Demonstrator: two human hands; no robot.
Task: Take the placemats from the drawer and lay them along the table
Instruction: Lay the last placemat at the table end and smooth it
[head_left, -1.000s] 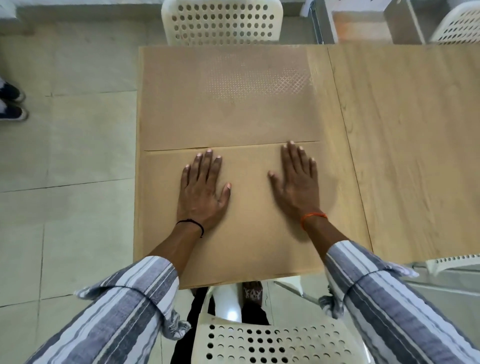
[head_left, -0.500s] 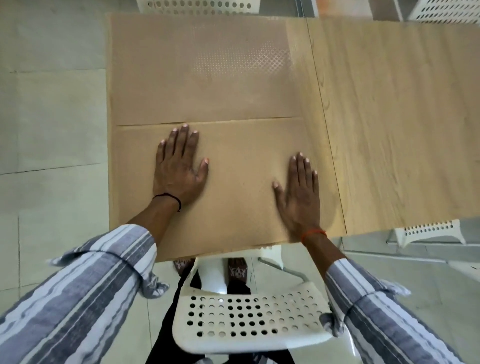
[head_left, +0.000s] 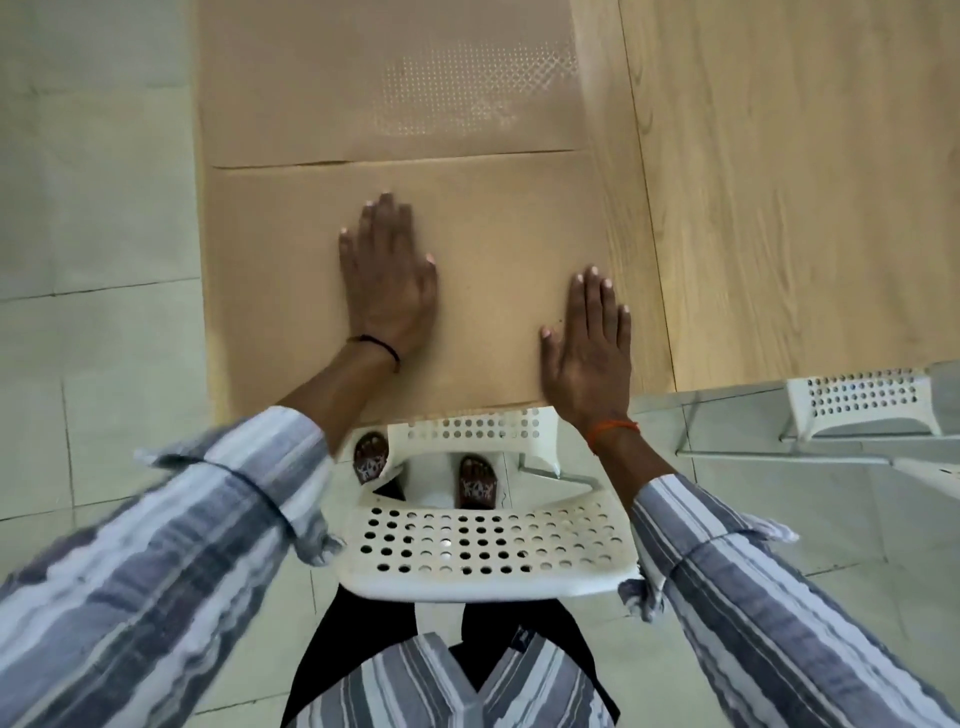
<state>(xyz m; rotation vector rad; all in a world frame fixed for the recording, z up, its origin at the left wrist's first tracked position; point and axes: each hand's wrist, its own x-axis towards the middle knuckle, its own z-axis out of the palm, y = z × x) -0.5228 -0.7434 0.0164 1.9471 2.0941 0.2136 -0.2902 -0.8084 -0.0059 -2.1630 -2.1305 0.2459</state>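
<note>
Left hand (head_left: 387, 283) and right hand (head_left: 587, 345) flat, fingers straight, grasping nothing, pressed on near placemat (head_left: 291, 291) atop table (head_left: 779, 208); second placemat (head_left: 311, 78) abutting beyond; chair (head_left: 483, 556) below

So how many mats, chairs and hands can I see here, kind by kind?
Placemats: 2, near and far
White chairs: 2, close and right
Hands: 2, left and right
Total: 6
</note>
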